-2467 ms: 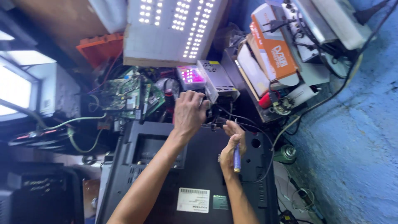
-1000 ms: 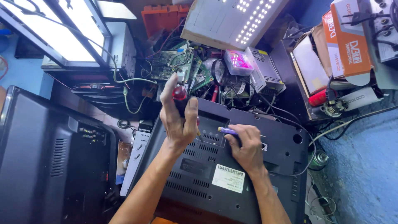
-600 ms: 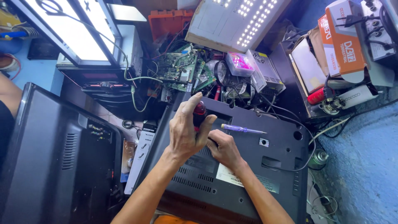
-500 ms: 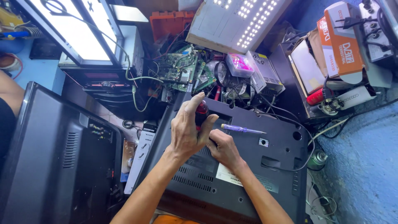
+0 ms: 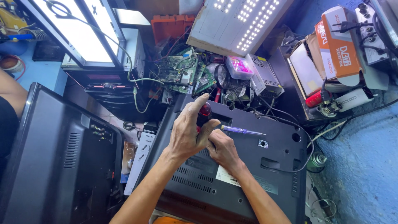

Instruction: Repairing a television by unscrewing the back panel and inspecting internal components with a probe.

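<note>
Screwdriver with red-and-black handle (image 5: pixel 204 114) is standing on the black back cover of a flat television (image 5: pixel 265 166) lying face down, near its upper left edge. Left hand (image 5: pixel 187 132) is wrapping around the handle, fingers curling closed on it, thumb lying against the right hand. Right hand (image 5: pixel 224 147) is touching the left, fingers pinching a slim purple tester screwdriver (image 5: pixel 242 131) that is pointing right, lying flat above the cover. White label (image 5: pixel 232 180) is showing just below the right wrist. Green circuit board (image 5: pixel 182 70) is sitting beyond the cover, with a lit LED panel (image 5: pixel 240 23) leaning behind it. Second dark television back (image 5: pixel 54 157) is standing on the left. Orange carton (image 5: pixel 338 45) is lying at upper right.
</note>
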